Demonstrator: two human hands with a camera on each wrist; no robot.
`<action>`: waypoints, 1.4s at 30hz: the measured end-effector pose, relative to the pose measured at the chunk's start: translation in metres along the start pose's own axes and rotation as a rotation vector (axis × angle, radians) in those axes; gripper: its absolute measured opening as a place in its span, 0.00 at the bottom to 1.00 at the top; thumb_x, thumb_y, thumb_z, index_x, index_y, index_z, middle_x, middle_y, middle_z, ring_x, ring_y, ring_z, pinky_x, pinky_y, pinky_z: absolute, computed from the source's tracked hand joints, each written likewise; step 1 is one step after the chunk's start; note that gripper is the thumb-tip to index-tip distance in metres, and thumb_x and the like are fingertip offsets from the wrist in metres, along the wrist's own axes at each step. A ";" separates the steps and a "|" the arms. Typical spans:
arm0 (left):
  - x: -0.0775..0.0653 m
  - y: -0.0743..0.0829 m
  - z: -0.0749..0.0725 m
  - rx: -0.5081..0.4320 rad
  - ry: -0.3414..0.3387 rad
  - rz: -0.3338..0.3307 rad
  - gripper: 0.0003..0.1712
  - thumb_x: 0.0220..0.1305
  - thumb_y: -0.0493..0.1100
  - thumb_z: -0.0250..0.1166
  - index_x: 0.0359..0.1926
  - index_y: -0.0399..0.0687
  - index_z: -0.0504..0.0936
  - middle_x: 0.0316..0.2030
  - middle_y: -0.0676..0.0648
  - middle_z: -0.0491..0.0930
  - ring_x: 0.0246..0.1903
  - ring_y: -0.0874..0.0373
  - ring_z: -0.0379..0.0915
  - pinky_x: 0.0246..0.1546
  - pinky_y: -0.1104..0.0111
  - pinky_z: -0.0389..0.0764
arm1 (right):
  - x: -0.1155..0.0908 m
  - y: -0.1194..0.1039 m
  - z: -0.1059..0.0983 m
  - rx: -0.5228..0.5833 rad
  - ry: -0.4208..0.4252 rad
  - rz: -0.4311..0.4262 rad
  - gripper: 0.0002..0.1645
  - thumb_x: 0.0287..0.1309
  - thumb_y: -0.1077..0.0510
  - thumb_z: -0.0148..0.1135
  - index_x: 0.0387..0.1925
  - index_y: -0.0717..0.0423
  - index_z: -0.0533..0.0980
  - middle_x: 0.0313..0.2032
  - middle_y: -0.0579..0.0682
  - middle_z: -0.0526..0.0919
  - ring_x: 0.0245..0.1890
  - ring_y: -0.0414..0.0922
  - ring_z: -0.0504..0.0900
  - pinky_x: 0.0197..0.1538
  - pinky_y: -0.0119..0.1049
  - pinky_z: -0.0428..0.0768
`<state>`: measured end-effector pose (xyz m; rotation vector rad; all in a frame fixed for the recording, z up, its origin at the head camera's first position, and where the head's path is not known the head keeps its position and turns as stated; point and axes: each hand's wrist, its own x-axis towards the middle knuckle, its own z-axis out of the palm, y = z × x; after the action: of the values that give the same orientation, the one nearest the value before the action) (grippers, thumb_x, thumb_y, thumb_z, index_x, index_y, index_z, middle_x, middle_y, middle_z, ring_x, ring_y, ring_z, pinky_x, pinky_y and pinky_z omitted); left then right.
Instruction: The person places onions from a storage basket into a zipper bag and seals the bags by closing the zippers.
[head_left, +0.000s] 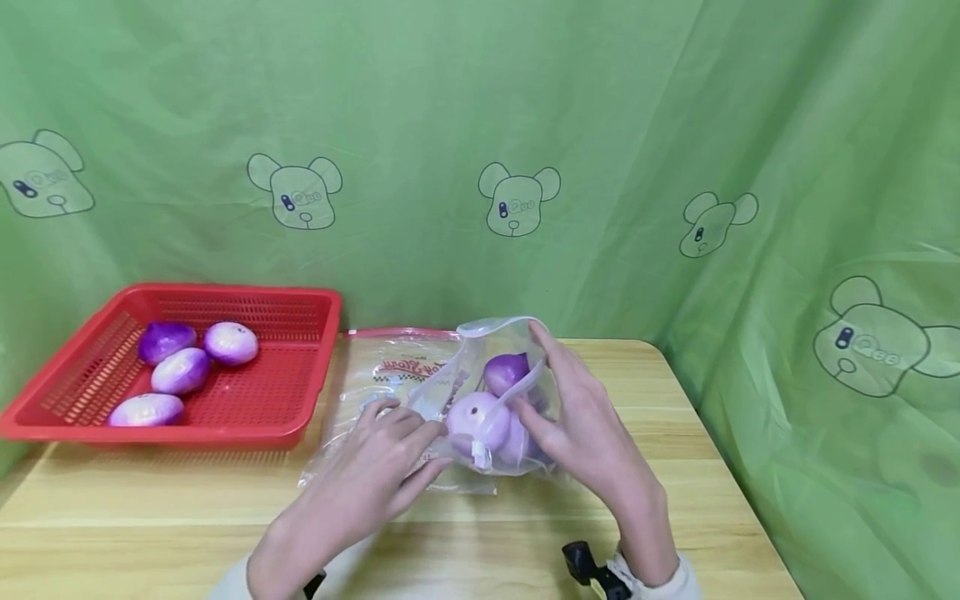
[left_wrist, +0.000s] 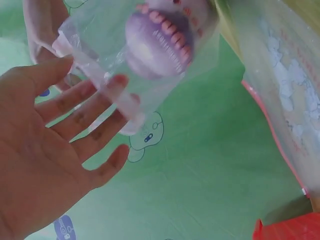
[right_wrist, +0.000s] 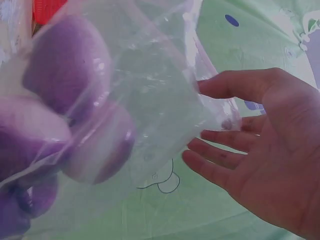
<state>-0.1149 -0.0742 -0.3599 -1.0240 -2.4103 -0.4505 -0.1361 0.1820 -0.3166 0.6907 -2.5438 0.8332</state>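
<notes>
Centrally in the head view, a clear bag is holding purple onions, overlapping a flat bag reading "Toy Story". Left wrist view, left: the left hand, fingers straight, is touching its mouth. Right wrist view, right: the right hand, fingers extended, likewise.

A makeshift, curtained-off work booth, by the look of it; what kind of building surrounds it cannot be told. Green curtain, creased and printed with cartoon bear heads, serves as walling from nine o'clock through twelve to three in the head view. A pale wood-grain bench fills six o'clock and runs up to the fabric. Black gear strapped at the right wrist, at five o'clock, suggests a recording station, while the red plastic basket of purple onions near nine o'clock is ordinary kitchenware.
</notes>
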 end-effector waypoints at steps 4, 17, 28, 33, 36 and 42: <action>0.002 -0.001 0.004 0.007 0.043 -0.013 0.10 0.61 0.40 0.70 0.44 0.49 0.82 0.37 0.52 0.83 0.44 0.55 0.76 0.48 0.58 0.74 | 0.001 0.003 -0.002 0.018 0.065 -0.019 0.58 0.54 0.64 0.72 0.78 0.48 0.49 0.74 0.54 0.59 0.71 0.56 0.64 0.69 0.55 0.66; 0.007 0.001 0.015 -0.201 0.086 -0.030 0.05 0.69 0.32 0.57 0.44 0.43 0.74 0.41 0.48 0.77 0.50 0.56 0.76 0.54 0.64 0.80 | -0.002 -0.003 -0.003 -0.002 0.008 -0.077 0.32 0.56 0.62 0.70 0.63 0.55 0.73 0.72 0.52 0.64 0.65 0.53 0.73 0.62 0.48 0.76; 0.005 0.002 0.016 -0.236 0.024 -0.026 0.07 0.69 0.35 0.60 0.46 0.45 0.76 0.50 0.44 0.80 0.60 0.51 0.73 0.61 0.61 0.75 | -0.003 0.000 -0.007 -0.019 0.083 -0.053 0.23 0.53 0.70 0.69 0.52 0.61 0.75 0.65 0.58 0.73 0.63 0.57 0.75 0.63 0.48 0.74; 0.004 -0.001 0.014 -0.271 0.001 -0.016 0.13 0.67 0.37 0.64 0.53 0.45 0.78 0.54 0.45 0.79 0.60 0.55 0.72 0.61 0.63 0.76 | -0.003 0.005 -0.007 -0.042 0.122 -0.064 0.35 0.51 0.72 0.69 0.63 0.61 0.71 0.67 0.57 0.72 0.40 0.47 0.85 0.49 0.38 0.84; 0.003 -0.006 0.009 -0.250 0.037 -0.011 0.14 0.66 0.37 0.64 0.53 0.45 0.79 0.53 0.49 0.78 0.57 0.57 0.73 0.59 0.64 0.76 | -0.002 0.006 -0.006 -0.050 0.106 -0.053 0.41 0.52 0.71 0.69 0.69 0.59 0.67 0.67 0.57 0.71 0.21 0.36 0.71 0.30 0.29 0.78; 0.002 -0.021 -0.008 -0.201 0.121 -0.027 0.13 0.65 0.36 0.65 0.51 0.45 0.79 0.50 0.50 0.79 0.54 0.55 0.75 0.56 0.61 0.78 | 0.000 0.006 -0.003 -0.061 0.092 -0.024 0.49 0.54 0.69 0.69 0.75 0.56 0.59 0.69 0.58 0.68 0.25 0.38 0.73 0.26 0.29 0.75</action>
<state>-0.1290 -0.0912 -0.3545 -1.0163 -2.3088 -0.7551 -0.1389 0.1885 -0.3171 0.6475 -2.4631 0.7590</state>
